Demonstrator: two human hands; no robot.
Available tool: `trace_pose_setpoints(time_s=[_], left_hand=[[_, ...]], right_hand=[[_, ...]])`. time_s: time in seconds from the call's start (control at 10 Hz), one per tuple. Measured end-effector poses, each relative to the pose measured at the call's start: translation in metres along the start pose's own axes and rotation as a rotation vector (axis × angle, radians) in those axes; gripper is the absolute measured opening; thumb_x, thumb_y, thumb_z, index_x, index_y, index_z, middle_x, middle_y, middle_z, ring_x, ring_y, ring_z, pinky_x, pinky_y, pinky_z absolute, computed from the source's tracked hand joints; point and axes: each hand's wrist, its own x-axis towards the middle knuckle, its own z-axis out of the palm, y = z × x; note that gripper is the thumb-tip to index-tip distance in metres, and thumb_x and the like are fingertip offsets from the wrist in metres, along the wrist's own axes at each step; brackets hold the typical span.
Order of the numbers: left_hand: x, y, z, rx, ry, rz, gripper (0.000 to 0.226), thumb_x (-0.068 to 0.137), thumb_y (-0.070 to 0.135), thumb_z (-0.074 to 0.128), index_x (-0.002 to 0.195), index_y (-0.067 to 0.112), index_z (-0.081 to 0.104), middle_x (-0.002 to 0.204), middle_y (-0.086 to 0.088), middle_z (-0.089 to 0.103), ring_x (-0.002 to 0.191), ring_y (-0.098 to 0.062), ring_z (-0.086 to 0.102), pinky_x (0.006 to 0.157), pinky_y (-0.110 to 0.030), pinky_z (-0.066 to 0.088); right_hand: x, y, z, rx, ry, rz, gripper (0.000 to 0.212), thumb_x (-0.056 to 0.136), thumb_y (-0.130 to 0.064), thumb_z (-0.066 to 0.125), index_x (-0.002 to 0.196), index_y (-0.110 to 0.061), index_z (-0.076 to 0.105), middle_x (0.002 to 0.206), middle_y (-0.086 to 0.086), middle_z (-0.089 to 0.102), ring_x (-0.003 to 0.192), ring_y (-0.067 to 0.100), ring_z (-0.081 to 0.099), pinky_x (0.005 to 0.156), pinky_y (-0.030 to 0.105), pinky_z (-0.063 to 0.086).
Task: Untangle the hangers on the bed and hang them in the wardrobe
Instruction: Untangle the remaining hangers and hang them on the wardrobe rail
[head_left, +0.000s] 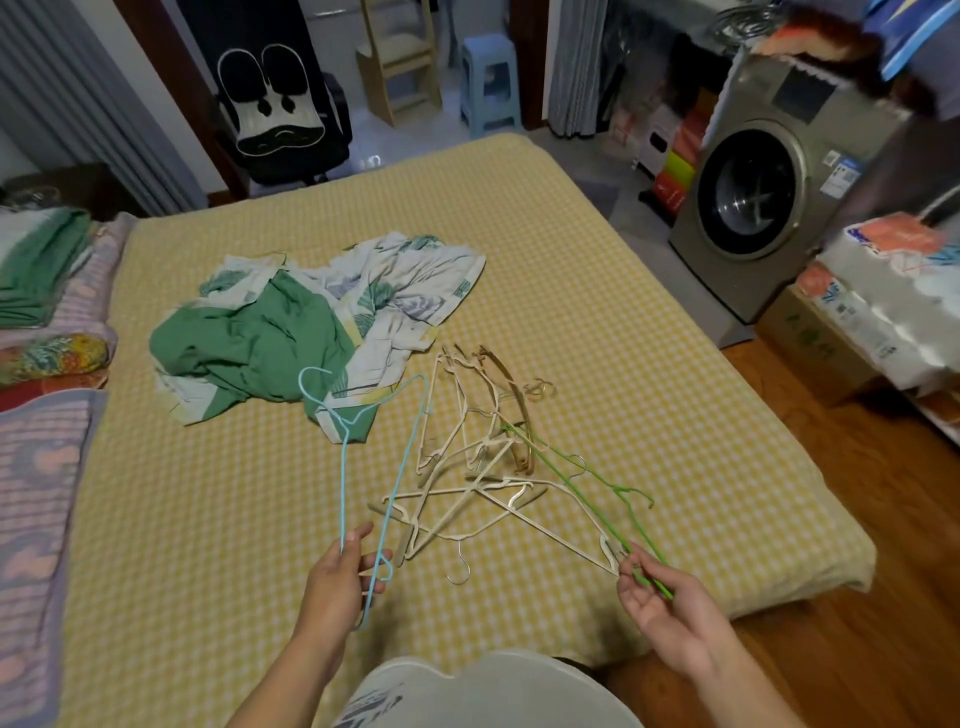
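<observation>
Two thin wire hangers lifted: left hand grips blue hanger, right hand pinches green hanger.

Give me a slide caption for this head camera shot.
Left hand holds a blue hanger, right hand pinches a green hanger from the tangled pile on the bed.

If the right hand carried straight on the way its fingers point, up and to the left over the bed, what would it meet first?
Most likely the pile of cream hangers, right ahead of the right hand, which pinches the green hanger; depth is unclear.
</observation>
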Motion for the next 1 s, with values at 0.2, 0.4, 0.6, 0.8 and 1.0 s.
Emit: trace_pose_setpoints(time_s=[0.2, 0.4, 0.6, 0.8, 1.0], left_hand=[[-0.003, -0.002, -0.004, 0.008, -0.004, -0.001, 0.038, 0.106, 0.042, 0.035, 0.126, 0.025, 0.062, 0.093, -0.010, 0.076, 0.064, -0.022, 0.058, 0.064, -0.034, 0.046], [-0.006, -0.002, -0.009, 0.005, 0.021, -0.001, 0.037, 0.106, 0.042, 0.035, 0.124, 0.025, 0.062, 0.094, -0.010, 0.076, 0.063, -0.021, 0.058, 0.064, -0.034, 0.046], [-0.007, -0.006, -0.006, 0.010, 0.026, -0.025, 0.037, 0.106, 0.042, 0.035, 0.124, 0.025, 0.062, 0.094, -0.010, 0.076, 0.063, -0.021, 0.057, 0.063, -0.034, 0.046], [-0.005, -0.010, -0.004, 0.028, 0.034, -0.043, 0.038, 0.106, 0.043, 0.035, 0.124, 0.026, 0.063, 0.094, -0.009, 0.076, 0.063, -0.021, 0.057, 0.064, -0.034, 0.046], [-0.006, -0.015, -0.005, 0.091, 0.049, -0.103, 0.036, 0.106, 0.042, 0.034, 0.120, 0.026, 0.064, 0.093, -0.010, 0.076, 0.059, -0.019, 0.056, 0.058, -0.030, 0.040]], right_hand=[[-0.007, 0.030, -0.012, -0.018, 0.004, 0.023, 0.080, 0.054, 0.004, 0.084, 0.129, -0.001, 0.057, 0.076, 0.009, 0.063, 0.067, 0.019, 0.065, 0.057, 0.030, 0.059], [-0.010, 0.026, -0.016, -0.129, 0.005, 0.045, 0.056, 0.069, 0.001, 0.071, 0.123, -0.002, 0.059, 0.074, 0.009, 0.064, 0.064, 0.021, 0.068, 0.058, 0.032, 0.060], [-0.008, 0.012, -0.036, -0.224, 0.057, 0.104, 0.047, 0.083, 0.000, 0.057, 0.130, -0.005, 0.059, 0.080, 0.011, 0.065, 0.069, 0.026, 0.070, 0.060, 0.034, 0.061], [0.028, 0.015, -0.021, 0.081, 0.067, 0.022, 0.111, 0.000, 0.007, 0.094, 0.106, 0.001, 0.060, 0.079, 0.013, 0.071, 0.069, 0.020, 0.073, 0.061, 0.030, 0.060], [0.055, 0.037, 0.044, 0.275, 0.014, 0.039, 0.089, 0.031, 0.012, 0.091, 0.114, 0.001, 0.060, 0.093, 0.015, 0.069, 0.084, 0.021, 0.071, 0.064, 0.030, 0.061]])
